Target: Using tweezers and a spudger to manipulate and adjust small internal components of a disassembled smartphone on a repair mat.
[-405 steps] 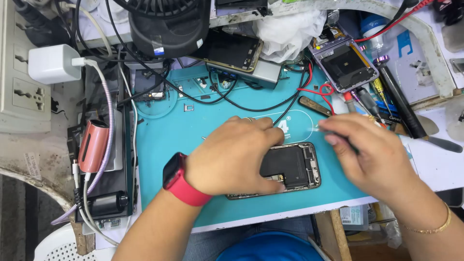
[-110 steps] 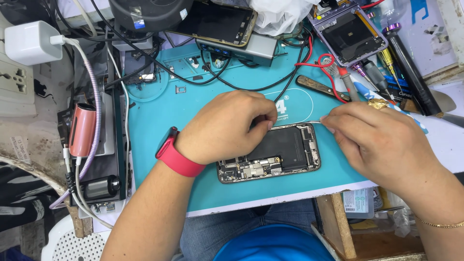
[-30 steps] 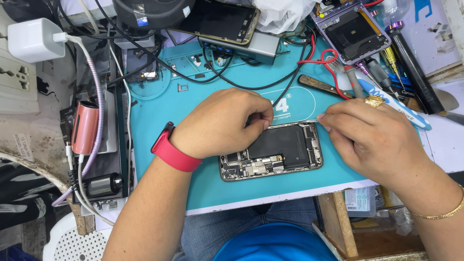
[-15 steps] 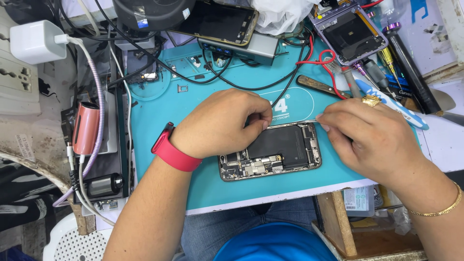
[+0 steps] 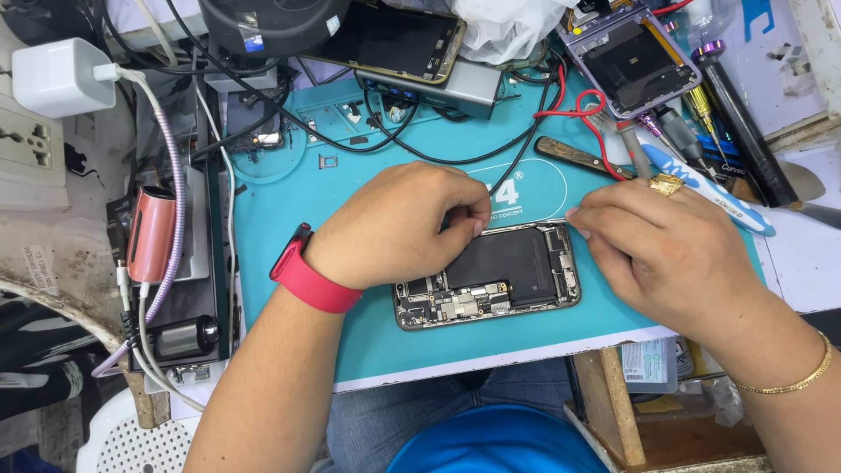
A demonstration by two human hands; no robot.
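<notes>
- So, head view: opened phone [image 5: 491, 276] lies flat on the teal mat [image 5: 289, 210], guts showing.
- Left hand [image 5: 394, 228], red watch band [image 5: 311, 280] on the wrist, curls over the phone's top-left, fingertips pinched together at its upper edge; can't tell what's in them.
- Right hand [image 5: 657, 254] is curled at the top-right corner, fingertips pressed together; a thin strip runs between both hands.

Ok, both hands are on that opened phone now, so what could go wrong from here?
The left hand covers the upper left of the opened phone, so its fingertips could press on bare circuit parts there. The right hand works at the phone's top right corner, close to the black battery; a slip might nick it. The phone lies near the front edge of the teal mat, so a hard push could slide it toward the person's lap.
</notes>
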